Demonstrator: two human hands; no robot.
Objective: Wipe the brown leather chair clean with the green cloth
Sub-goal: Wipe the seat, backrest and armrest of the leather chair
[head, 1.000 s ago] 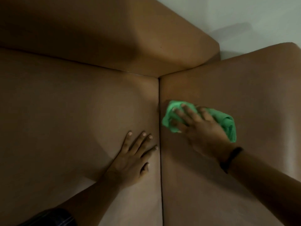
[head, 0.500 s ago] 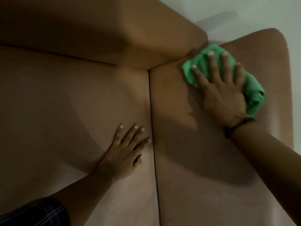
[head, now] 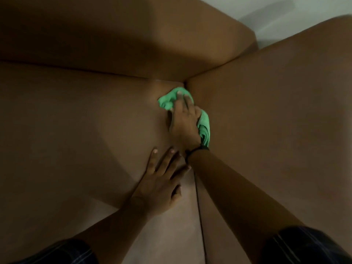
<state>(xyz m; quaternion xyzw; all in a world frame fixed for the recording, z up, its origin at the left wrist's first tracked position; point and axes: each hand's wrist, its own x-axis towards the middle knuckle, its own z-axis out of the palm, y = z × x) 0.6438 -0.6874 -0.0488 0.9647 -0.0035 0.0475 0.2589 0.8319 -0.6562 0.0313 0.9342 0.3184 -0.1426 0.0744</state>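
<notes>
The brown leather chair (head: 76, 130) fills the view: seat at left, backrest above, armrest at right. My right hand (head: 183, 122) presses the crumpled green cloth (head: 168, 101) onto the seat, deep in the corner where seat, backrest and armrest meet. Part of the cloth also shows along the crease beside my wrist. My left hand (head: 162, 183) lies flat on the seat with fingers spread, just below my right wrist and next to the seam. It holds nothing.
The armrest (head: 276, 130) rises on the right of the dark seam (head: 199, 206). A pale wall (head: 285, 12) shows at the top right behind the chair. Dark plaid sleeves sit at both lower corners.
My right hand has brought the cloth down from the top of the armrest into the seat's back corner. My left hand stays flat on the seat.
</notes>
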